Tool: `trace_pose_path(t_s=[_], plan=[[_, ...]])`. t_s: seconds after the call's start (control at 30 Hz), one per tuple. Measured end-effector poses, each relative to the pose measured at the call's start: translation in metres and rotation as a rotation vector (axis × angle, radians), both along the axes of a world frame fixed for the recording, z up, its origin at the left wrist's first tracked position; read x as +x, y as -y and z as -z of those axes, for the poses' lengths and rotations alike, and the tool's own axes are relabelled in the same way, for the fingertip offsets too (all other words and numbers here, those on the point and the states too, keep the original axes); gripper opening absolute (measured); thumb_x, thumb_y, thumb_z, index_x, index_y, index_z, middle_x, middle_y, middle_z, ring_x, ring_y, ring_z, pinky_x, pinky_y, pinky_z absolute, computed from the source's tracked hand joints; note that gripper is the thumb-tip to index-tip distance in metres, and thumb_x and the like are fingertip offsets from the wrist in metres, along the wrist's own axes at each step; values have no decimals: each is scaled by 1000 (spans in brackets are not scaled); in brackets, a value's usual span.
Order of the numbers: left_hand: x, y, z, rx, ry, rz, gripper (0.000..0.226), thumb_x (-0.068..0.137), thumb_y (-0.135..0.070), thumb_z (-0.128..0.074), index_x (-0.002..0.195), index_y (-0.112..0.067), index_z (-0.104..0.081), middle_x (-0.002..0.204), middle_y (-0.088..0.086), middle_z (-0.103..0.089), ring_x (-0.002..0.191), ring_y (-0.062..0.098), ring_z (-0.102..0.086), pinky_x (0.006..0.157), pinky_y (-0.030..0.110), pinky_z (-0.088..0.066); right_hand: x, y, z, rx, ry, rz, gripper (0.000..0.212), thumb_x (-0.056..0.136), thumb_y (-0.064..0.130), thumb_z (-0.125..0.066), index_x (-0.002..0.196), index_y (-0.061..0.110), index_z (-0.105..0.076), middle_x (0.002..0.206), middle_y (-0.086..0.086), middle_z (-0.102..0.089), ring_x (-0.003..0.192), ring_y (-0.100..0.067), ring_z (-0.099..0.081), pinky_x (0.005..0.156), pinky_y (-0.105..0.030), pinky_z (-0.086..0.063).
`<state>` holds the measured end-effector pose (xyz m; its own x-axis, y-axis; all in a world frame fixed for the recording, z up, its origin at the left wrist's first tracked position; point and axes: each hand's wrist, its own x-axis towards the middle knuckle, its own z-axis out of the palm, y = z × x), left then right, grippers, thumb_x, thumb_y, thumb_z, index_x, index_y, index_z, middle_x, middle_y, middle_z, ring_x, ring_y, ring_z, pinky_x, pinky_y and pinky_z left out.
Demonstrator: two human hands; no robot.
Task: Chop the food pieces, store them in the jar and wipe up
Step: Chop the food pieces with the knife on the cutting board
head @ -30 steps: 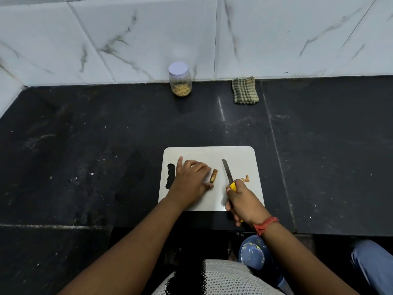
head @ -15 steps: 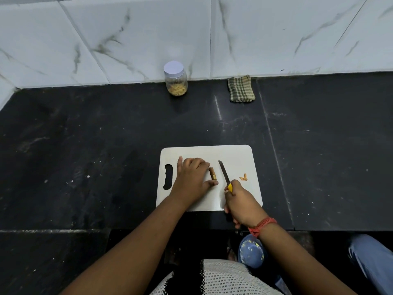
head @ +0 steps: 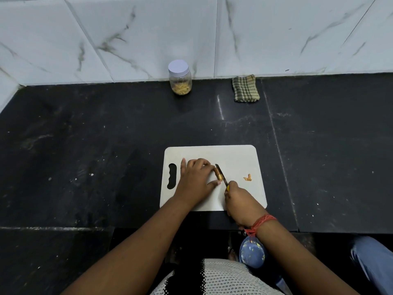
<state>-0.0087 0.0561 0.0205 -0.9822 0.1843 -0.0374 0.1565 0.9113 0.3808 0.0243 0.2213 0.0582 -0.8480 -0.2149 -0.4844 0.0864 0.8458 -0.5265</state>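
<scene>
The left hand [head: 196, 177] is pinning the food piece [head: 219, 176] on the cutting board [head: 234, 158], fingers curled round it to stop it rolling; the right hand [head: 240, 201] is gripping the knife [head: 221, 174], blade lying against the piece for the cut; a cut scrap [head: 247, 178] is lying aside on the board; the lidded jar [head: 180, 78] and folded cloth [head: 245, 89] are waiting at the wall, well apart on the bench [head: 85, 145].
</scene>
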Motion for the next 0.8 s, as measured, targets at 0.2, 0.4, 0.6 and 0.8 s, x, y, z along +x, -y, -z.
trace_pose_path(t_s=[0.2, 0.4, 0.6, 0.8], plan=[[0, -4, -1, 5, 19, -28, 46, 88, -60, -62, 124, -31, -65, 133, -8, -52, 130, 20, -41, 123, 57, -4, -2, 1, 0, 87, 16, -38, 12, 93, 0, -36, 94, 12, -35, 67, 1, -44, 60, -20, -46, 56, -33, -32], [1, -6, 1, 16, 31, -56, 44, 89, -58, -62, 123, -31, -64, 136, -8, -51, 132, 19, -40, 123, 56, -6, -7, 1, -5, 98, 55, -58, 14, 92, -2, -39, 93, 11, -35, 67, 0, -43, 57, -14, -43, 49, -28, -28], [2, -5, 0, 36, 35, -68, 43, 88, -58, -64, 122, -31, -66, 135, -8, -51, 132, 19, -41, 123, 57, -9, -5, 5, -6, 94, 24, -41, 12, 93, -1, -38, 94, 11, -36, 68, 1, -44, 58, -16, -44, 48, -26, -29], [1, -6, 0, 32, 46, -70, 44, 88, -59, -63, 123, -32, -66, 135, -9, -51, 132, 18, -41, 123, 57, -9, -7, 4, -13, 101, 31, -57, 8, 97, 3, -36, 95, 10, -36, 73, -2, -49, 60, -15, -45, 52, -28, -33]])
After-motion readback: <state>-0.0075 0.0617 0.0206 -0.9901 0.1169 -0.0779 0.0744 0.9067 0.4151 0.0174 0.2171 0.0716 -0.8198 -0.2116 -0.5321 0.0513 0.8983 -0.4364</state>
